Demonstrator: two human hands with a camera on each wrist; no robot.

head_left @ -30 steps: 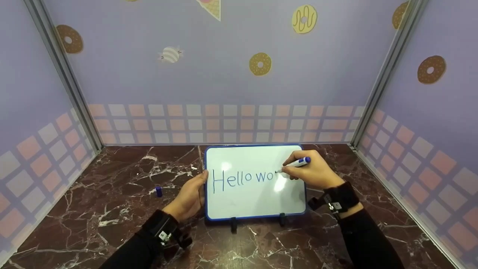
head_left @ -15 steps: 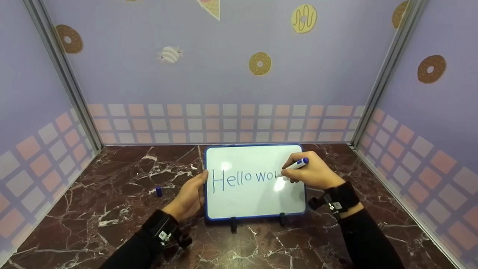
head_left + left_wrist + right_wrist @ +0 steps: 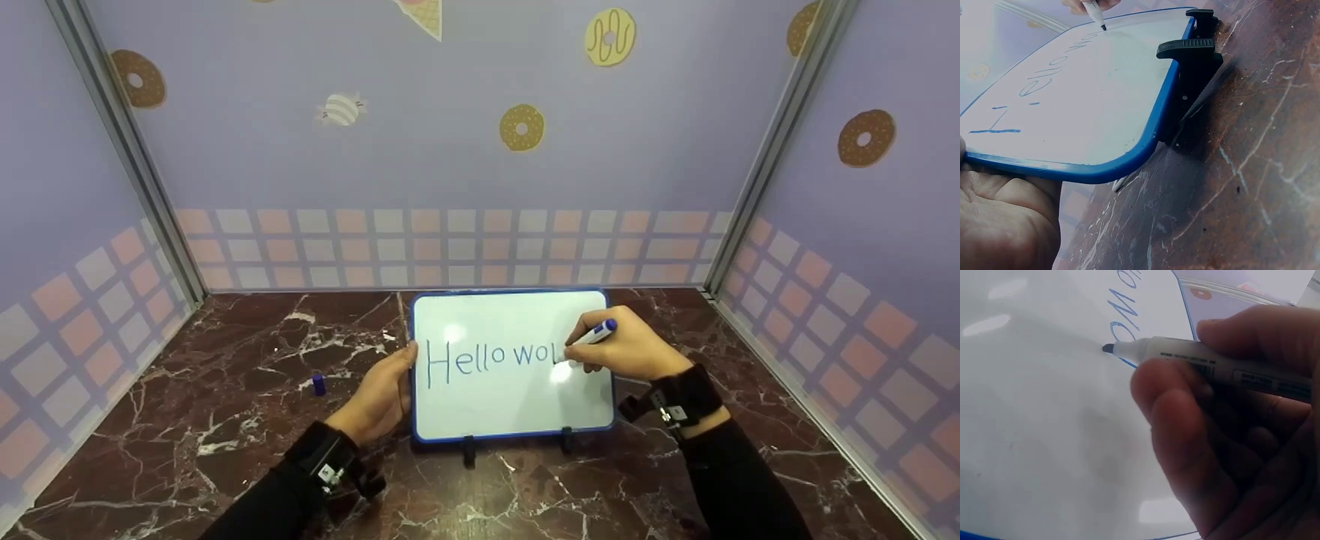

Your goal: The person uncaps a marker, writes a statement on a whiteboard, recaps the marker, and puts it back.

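Observation:
A whiteboard (image 3: pixel 487 405) with a blue frame leans back in a stand with black feet (image 3: pixel 469 451). Blue writing across it reads "Hello wo" plus a further stroke. My left hand (image 3: pixel 379 394) grips the board's left edge, thumb at the front; the other fingers are mostly hidden behind. In my right hand (image 3: pixel 630 343), a white marker (image 3: pixel 598 333) with a blue end is pinched between thumb and fingers. Its dark tip (image 3: pixel 1108 348) is on or just at the board, beside the last letter in the right wrist view. A blue marker cap (image 3: pixel 319 385) stands apart, left of my left hand.
The dark red marbled table (image 3: pixel 247 450) spreads around the board. Purple panels with a tile pattern (image 3: pixel 461 247) and sweets close it in at the back and both sides, joined by grey metal posts (image 3: pixel 780 150).
A short downward stroke has appeared after "wo". My right hand has shifted slightly downward with the marker. My left hand and the board have stayed put.

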